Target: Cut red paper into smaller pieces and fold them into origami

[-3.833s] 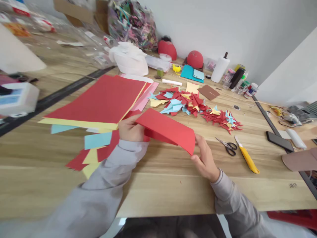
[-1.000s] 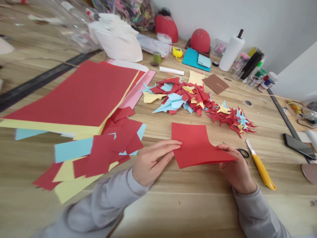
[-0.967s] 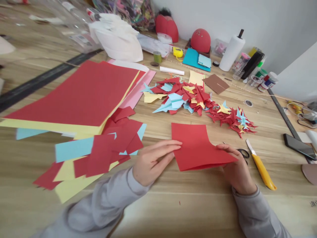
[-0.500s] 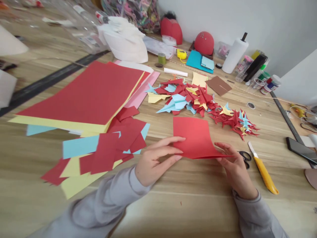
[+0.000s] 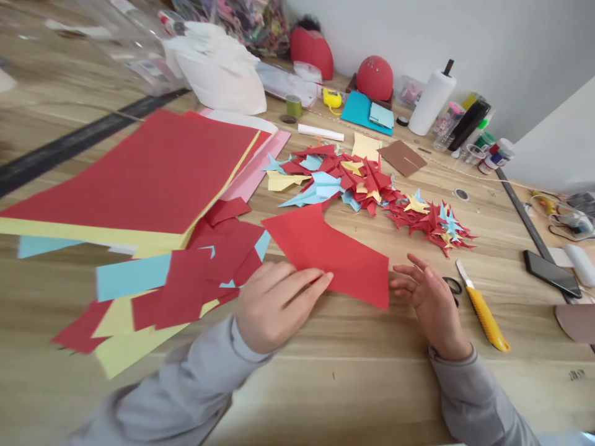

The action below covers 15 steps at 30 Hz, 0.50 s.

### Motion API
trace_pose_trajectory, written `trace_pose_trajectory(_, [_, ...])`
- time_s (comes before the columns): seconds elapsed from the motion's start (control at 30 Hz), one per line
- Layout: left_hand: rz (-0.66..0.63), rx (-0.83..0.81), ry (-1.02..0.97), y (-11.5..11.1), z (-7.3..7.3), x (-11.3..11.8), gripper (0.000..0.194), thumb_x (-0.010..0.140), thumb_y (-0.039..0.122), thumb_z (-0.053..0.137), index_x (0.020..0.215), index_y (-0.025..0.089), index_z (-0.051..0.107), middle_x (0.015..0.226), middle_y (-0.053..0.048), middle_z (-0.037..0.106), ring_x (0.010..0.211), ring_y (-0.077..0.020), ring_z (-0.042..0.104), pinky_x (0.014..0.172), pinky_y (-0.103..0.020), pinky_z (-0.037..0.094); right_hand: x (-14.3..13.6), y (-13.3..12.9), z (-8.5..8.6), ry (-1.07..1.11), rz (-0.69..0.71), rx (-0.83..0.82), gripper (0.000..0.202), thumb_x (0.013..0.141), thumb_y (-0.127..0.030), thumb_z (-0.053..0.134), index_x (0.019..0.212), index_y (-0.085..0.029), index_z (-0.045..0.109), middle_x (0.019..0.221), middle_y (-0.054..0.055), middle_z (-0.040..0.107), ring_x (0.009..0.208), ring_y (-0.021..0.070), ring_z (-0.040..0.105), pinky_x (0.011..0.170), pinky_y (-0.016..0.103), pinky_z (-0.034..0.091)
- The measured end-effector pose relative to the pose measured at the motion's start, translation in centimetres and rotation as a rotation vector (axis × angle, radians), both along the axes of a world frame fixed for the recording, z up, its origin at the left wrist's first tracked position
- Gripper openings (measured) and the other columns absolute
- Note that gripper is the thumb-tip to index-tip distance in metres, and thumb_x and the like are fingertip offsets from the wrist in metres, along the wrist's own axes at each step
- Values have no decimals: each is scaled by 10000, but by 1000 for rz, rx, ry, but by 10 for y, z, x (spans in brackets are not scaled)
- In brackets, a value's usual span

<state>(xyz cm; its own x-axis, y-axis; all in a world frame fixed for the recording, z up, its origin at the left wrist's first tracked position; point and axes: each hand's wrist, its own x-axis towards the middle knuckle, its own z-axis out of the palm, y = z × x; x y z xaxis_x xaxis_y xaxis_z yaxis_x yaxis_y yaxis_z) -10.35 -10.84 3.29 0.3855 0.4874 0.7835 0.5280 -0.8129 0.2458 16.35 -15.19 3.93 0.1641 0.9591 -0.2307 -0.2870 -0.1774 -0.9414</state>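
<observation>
Red and yellow paper is laid at the left as a stack of large flat sheets [image 5: 130, 167], and just in front of it a loose spread of red, yellow and light-blue cut paper pieces [image 5: 186, 288] is found. To the right of these, a bent, bright-red paper sheet [image 5: 346, 260] is held over the wooden table [image 5: 372, 384] by the left hand [image 5: 276, 303], whose grasp is placed at the near edge. For good handling, it is judged, this edge should be pinched only lightly, no pressure should be put on the curved part, and the free right edge should be supported before the grip is changed. The back of the left hand is turned upward; what is done under the sheet by its other fingers is hidden. Behind, a pile of small folded red, blue and yellow paper shapes [image 5: 367, 179] is seen. Just beside the sheet's right edge the right hand [image 5: 434, 306] is raised, its fingers loosely bent and apart; nothing is gripped by it. Farther right, black-handled scissors [image 5: 455, 287], partly covered, and a yellow-handled knife [image 5: 486, 319] are laid.
</observation>
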Motion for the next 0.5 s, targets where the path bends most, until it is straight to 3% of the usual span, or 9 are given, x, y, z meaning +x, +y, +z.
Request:
trace_pose_trajectory(0.1, [42, 185, 191, -11, 3, 6, 270, 834, 57, 585, 1014, 213, 711, 852, -44, 732, 620, -149, 541, 562, -313, 332, -2, -2, -4, -221, 8, 49, 450, 823, -452, 683, 1218, -266, 571, 1109, 61, 677, 857, 189, 675, 735, 325, 528])
trace_pose_trajectory(0.23, [101, 329, 327, -32, 5, 22, 233, 872, 40, 478, 901, 97, 703, 771, -91, 697, 610, -168, 535, 567, -344, 369, -5, -7, -6, -387, 131, 94, 429, 814, -430, 703, 1190, -268, 576, 1190, 58, 627, 868, 166, 660, 745, 304, 536])
trace_pose_trajectory(0.4, [138, 300, 414, -40, 1, 37, 154, 842, 29, 555, 819, 100, 690, 555, -2, 539, 533, -141, 475, 523, -324, 344, -11, -12, -3, -276, 195, 116, 439, 880, -495, 583, 1247, -265, 511, 1101, 58, 654, 734, 160, 665, 636, 304, 539])
trace_pose_trajectory(0.5, [99, 184, 393, -37, -8, 46, 186, 892, 87, 515, 832, 119, 688, 603, -15, 577, 555, -148, 515, 533, -322, 377, -16, -12, -7, -380, 199, 176, 545, 829, -417, 668, 1294, -265, 428, 928, 16, 683, 714, 157, 651, 663, 301, 530])
